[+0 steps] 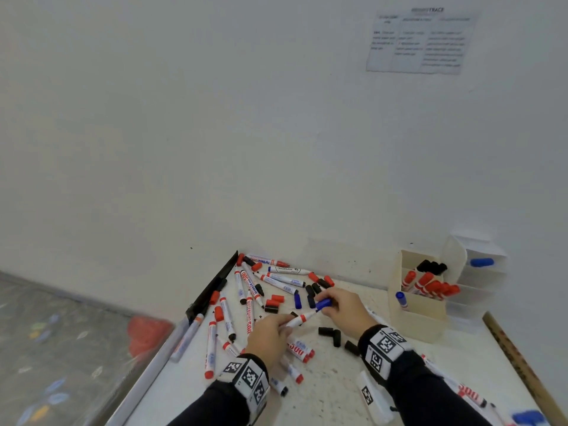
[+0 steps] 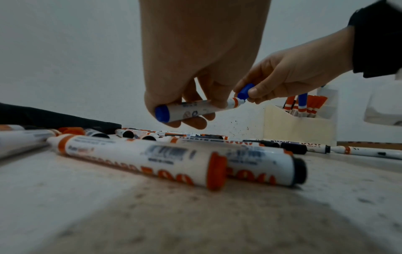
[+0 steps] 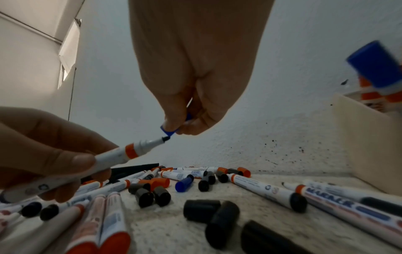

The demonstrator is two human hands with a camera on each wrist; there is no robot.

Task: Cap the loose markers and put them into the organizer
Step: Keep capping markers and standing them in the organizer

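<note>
My left hand [image 1: 278, 329] grips an uncapped white marker [image 1: 299, 319] with a blue end plug [image 2: 162, 113] above the table, its tip [image 3: 165, 138] pointing right. My right hand [image 1: 333, 305] pinches a blue cap [image 1: 323, 303] whose mouth sits just at the marker's tip [image 3: 167, 133]. The two are almost touching; the cap is not pushed on. A cream organizer [image 1: 415, 315] stands at the right with red, black and blue capped markers upright in it.
Many loose markers [image 1: 242, 287] and red, black and blue caps [image 1: 333, 335] lie scattered over the speckled white table [image 1: 322, 392]. A black strip [image 1: 212, 287] runs along the left edge, a wooden ruler [image 1: 519, 364] along the right. A white wall stands close behind.
</note>
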